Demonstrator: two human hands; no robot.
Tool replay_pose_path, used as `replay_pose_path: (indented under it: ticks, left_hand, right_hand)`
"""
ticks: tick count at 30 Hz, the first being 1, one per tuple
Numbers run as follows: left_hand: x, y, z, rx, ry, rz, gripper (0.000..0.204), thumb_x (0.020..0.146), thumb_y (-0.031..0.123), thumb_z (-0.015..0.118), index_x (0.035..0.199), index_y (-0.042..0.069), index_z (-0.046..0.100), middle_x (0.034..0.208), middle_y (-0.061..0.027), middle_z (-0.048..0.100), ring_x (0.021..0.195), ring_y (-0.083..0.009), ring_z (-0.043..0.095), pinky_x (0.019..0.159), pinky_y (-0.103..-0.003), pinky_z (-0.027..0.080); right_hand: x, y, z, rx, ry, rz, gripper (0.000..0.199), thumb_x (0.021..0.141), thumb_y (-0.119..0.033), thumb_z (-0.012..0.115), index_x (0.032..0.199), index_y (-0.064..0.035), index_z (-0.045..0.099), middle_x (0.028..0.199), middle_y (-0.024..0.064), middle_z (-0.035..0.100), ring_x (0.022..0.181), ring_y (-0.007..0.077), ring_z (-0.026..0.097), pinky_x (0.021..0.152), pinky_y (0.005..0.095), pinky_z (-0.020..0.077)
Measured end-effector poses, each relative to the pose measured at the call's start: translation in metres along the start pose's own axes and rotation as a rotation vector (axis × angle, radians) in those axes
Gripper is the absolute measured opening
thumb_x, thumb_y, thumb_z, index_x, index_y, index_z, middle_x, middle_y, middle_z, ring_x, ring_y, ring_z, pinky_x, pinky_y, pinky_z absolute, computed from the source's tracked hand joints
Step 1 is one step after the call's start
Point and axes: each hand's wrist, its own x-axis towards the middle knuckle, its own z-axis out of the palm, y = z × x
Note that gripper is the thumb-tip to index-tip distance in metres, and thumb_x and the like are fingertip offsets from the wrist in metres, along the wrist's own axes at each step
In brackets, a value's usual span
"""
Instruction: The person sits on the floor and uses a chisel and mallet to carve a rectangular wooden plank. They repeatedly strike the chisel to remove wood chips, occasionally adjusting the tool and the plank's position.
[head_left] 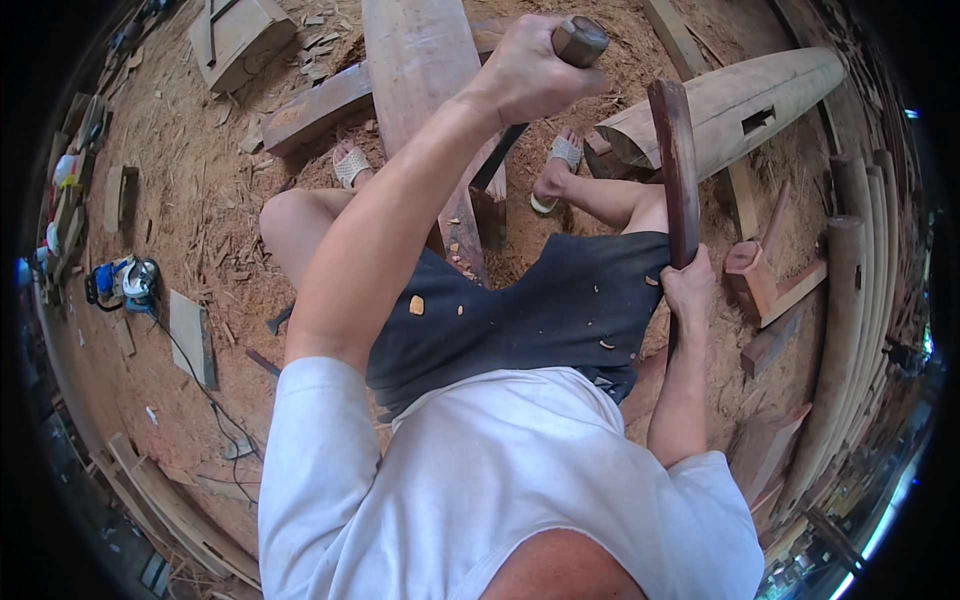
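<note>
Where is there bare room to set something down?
Roomiest: the sawdusty floor between the blue power tool and left knee, strewn with shavings. Another patch lies between the pale board and long timbers, lower left. Crowded: beyond the right hand, where wooden blocks and round logs lie.

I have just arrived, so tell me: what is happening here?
A person in a white shirt grips a brown, faceted wooden handle in the left hand and a long, dark-brown wooden bar in the right hand. A broad brown wooden plank runs up to the dark shorts, on which yellowish wood chips lie.
</note>
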Motion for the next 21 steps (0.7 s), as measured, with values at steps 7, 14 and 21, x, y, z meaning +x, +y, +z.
replay_pose_path:
  ticks: [7,14,21]
  left_hand:
    - [0.01,-0.005,0.003,0.03,-0.053,-0.024,0.02,0.073,0.018,0.076,0.073,0.003,0.062,0.062,0.0019,0.056,0.06,-0.0092,0.048,0.058,-0.033,0.044]
    - [0.011,-0.006,0.008,0.064,-0.06,-0.054,0.022,0.072,0.021,0.075,0.073,0.003,0.063,0.061,0.0,0.058,0.06,-0.0116,0.05,0.059,-0.034,0.046]
    - [0.013,-0.007,0.012,0.096,-0.084,-0.051,0.023,0.072,0.022,0.075,0.073,0.003,0.063,0.06,-0.0006,0.057,0.058,-0.0124,0.049,0.059,-0.034,0.045]
  right_hand:
    - [0.002,-0.004,0.001,0.003,0.015,-0.016,0.041,0.075,-0.011,0.063,0.114,-0.0011,0.056,0.099,0.0327,0.068,0.1,0.052,0.065,0.087,0.0554,0.0501]
    - [0.003,-0.001,0.002,0.013,0.003,-0.005,0.041,0.075,-0.011,0.063,0.114,-0.001,0.056,0.098,0.0338,0.068,0.1,0.0531,0.064,0.087,0.0562,0.0496]
    - [0.002,0.0,0.002,0.032,-0.008,0.017,0.042,0.075,-0.01,0.062,0.115,-0.0009,0.056,0.098,0.0343,0.067,0.1,0.0538,0.064,0.087,0.0563,0.0496]
